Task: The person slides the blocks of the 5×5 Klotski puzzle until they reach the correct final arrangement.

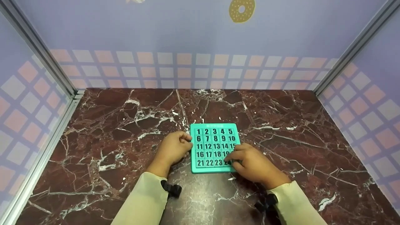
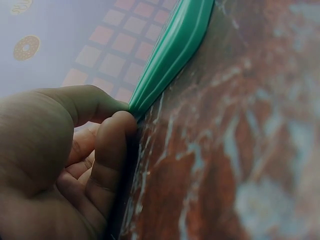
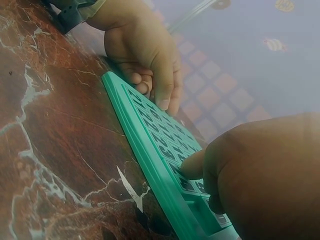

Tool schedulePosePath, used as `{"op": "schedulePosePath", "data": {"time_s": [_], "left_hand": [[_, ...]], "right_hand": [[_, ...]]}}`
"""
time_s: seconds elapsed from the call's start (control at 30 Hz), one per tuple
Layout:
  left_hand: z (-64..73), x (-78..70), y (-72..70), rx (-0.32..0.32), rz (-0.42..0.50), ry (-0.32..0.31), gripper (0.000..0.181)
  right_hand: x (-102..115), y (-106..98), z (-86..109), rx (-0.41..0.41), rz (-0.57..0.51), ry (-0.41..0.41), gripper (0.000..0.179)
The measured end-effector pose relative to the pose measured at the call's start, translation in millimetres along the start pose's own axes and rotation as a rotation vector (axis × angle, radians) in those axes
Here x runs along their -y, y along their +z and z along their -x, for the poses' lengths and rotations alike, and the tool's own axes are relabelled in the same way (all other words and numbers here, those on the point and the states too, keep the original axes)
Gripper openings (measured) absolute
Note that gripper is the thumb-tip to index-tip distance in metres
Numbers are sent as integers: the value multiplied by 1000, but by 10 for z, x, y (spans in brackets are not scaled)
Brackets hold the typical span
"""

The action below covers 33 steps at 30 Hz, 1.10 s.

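A turquoise number slide puzzle (image 1: 215, 150) lies on the dark red marbled table, its black-numbered tiles in rows starting with 1 at the top left. At its left edge, my left hand (image 1: 173, 147) pinches the frame between thumb and forefinger, seen close up around the green rim (image 2: 170, 55) in the left wrist view. My right hand (image 1: 254, 162) reaches over the lower right corner, a fingertip (image 3: 194, 165) touching the tiles near 24. An open slot (image 3: 202, 215) shows in the bottom row beside that finger. The right hand covers the tiles at the right end of the lower rows.
The marbled tabletop (image 1: 125, 162) spreads around the puzzle. Lilac walls with pink and white squares (image 1: 184, 72) enclose the back and both sides, with metal corner rails (image 1: 40, 47). Black straps (image 1: 172, 189) sit on both wrists over pale sleeves.
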<state>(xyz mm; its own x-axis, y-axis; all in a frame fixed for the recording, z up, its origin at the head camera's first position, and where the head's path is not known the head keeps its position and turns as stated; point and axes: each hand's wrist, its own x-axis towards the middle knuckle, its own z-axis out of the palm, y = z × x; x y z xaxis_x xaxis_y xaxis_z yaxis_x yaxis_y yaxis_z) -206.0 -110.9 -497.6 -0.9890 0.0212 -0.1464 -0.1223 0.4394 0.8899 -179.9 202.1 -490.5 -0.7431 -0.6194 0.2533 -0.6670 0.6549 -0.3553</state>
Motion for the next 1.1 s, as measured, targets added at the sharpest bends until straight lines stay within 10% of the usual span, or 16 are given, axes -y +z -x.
{"op": "schedulePosePath", "data": {"time_s": [1.1], "left_hand": [[11,-5,-7,2,-20,6,17]], "right_hand": [[-54,-24,11,-71,-37,-5,32]]}}
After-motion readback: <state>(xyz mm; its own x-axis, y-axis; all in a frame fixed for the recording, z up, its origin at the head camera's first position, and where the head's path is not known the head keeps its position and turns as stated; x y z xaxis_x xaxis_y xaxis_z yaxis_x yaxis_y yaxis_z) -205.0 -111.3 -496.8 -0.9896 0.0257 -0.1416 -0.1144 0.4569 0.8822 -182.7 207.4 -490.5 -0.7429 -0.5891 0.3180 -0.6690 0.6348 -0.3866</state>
